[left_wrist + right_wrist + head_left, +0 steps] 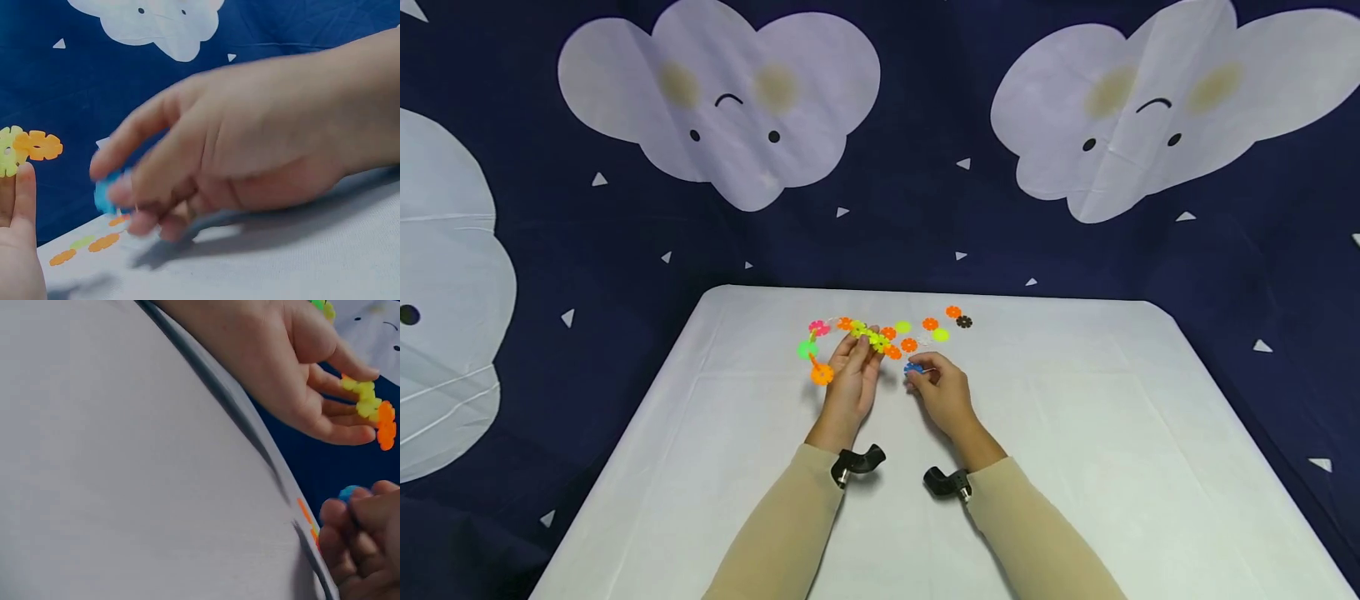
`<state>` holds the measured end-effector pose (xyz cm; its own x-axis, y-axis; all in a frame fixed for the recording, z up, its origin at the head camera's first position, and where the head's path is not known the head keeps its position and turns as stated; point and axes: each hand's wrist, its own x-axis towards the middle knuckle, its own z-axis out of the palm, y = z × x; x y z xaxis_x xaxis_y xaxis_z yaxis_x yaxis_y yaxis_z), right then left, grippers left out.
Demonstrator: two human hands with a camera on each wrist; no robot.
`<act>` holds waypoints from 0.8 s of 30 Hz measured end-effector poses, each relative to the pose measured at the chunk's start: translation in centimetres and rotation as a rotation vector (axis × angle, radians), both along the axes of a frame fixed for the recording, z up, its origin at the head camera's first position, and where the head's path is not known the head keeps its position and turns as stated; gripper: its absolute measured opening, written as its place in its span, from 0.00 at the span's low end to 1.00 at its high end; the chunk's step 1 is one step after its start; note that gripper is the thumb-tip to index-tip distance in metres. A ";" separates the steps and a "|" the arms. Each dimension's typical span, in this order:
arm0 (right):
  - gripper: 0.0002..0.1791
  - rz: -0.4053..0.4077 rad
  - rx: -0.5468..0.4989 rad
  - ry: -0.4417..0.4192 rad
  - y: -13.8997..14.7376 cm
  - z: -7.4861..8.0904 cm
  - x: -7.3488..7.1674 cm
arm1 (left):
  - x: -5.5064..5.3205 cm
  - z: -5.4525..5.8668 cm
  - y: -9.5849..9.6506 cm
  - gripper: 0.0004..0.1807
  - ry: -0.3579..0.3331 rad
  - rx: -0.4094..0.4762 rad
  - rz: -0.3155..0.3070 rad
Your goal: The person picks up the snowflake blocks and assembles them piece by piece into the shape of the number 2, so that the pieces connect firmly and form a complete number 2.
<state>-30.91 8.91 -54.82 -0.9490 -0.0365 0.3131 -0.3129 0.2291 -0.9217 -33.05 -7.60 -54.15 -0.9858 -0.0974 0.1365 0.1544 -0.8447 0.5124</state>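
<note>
My left hand (pixel 853 377) grips a chain of linked snowflake discs above the table. Yellow discs (pixel 877 341) lie at its fingertips, and the chain curves left through orange, pink and green discs (pixel 807 349) to an orange disc (pixel 822 374) at the near end. In the right wrist view, thumb and fingers of the left hand (pixel 312 381) hold the yellow part, with an orange disc (pixel 386 426) at its tip. My right hand (pixel 946 392), just to the right, pinches a blue snowflake disc (pixel 913 367) between thumb and fingers. The left wrist view shows this blue disc (pixel 107 192) blurred.
Loose discs lie on the white table (pixel 1075 417) beyond the hands: several orange ones (pixel 909 344), yellow-green ones (pixel 941 335), a clear one (pixel 924 340) and a black one (pixel 964 322). A dark blue cloth with clouds (pixel 722 92) hangs behind the table.
</note>
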 end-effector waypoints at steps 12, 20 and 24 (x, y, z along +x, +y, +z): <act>0.21 0.044 -0.165 0.427 -1.0 1.4 2.8 | 0.1 0.0 0.1 0.04 -0.001 0.004 -0.025; 0.20 0.022 -0.171 0.510 -1.3 2.7 3.6 | 0.3 0.0 0.2 0.07 0.013 -0.017 -0.059; 0.19 -0.002 -0.150 0.533 -1.4 3.0 3.8 | 0.4 0.0 0.3 0.09 0.032 -0.022 -0.065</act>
